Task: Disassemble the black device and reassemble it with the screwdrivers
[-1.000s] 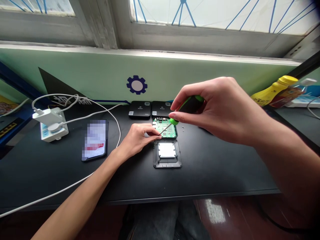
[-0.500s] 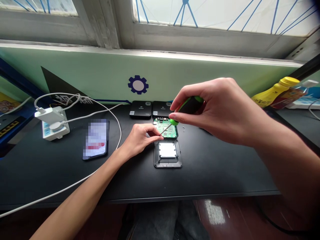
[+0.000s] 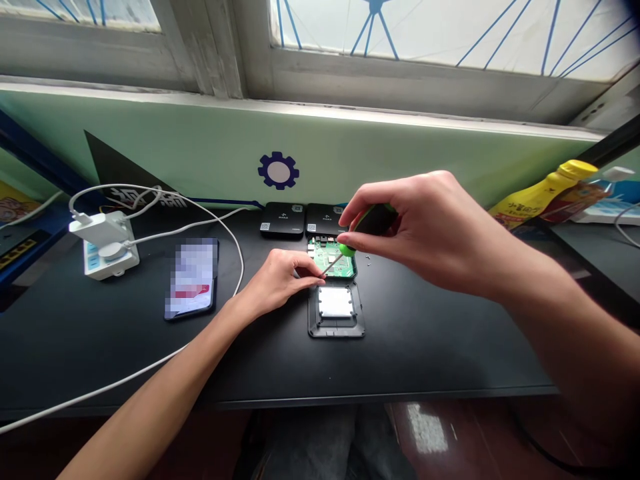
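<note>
Green board (image 3: 333,254) sits in a case (image 3: 356,271) on the bench (image 3: 425,353); right hand (image 3: 425,230) grips the screwdriver (image 3: 377,219), left hand (image 3: 277,277) is narrow at its tip, hold unclear. Slanted, the shaft (image 3: 333,264) could skid, scratching circuitry.

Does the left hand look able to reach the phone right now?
Likely yes: the phone lies near the left hand, with only a white cable visible between them. The hand would first have to move from the circuit board.
</note>
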Demonstrator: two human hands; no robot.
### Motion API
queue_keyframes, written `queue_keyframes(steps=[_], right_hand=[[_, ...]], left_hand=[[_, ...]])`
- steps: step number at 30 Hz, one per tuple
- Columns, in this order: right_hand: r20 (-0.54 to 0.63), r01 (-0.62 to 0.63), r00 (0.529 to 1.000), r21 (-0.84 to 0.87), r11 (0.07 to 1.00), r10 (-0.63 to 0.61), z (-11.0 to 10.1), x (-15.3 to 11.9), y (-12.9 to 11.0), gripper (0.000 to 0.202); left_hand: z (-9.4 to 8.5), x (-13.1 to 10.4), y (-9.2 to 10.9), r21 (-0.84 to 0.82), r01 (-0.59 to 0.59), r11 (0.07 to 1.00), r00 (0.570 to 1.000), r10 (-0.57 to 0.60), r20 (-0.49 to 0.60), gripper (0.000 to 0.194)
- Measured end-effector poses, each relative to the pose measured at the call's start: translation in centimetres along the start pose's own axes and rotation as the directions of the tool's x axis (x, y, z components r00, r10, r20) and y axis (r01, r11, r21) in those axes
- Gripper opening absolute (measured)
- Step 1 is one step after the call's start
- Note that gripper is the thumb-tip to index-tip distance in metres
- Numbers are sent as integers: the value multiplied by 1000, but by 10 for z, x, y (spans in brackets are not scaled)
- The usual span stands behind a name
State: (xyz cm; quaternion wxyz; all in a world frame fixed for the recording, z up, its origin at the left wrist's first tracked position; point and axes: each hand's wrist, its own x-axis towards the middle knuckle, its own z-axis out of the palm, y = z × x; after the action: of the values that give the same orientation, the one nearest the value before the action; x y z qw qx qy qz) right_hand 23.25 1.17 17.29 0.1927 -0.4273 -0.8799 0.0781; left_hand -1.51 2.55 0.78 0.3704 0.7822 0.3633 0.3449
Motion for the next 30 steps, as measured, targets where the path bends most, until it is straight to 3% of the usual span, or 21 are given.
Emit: queue_keyframes(steps=[10,23,30], right_hand=[[92,142,985,34,989,-145,5,-3,-8,9],[144,171,974,40,984,-175,10,2,-12,7],[139,156,978,23,988,-158,13,4,-11,9]], left_hand=[[-1,-2,1,56,77,995,993,-82,88,8],[-1,-3,-2,156,-85,984,979,54,195,11],[-7,-2,-1,139,-108,984,967,72,244,20]])
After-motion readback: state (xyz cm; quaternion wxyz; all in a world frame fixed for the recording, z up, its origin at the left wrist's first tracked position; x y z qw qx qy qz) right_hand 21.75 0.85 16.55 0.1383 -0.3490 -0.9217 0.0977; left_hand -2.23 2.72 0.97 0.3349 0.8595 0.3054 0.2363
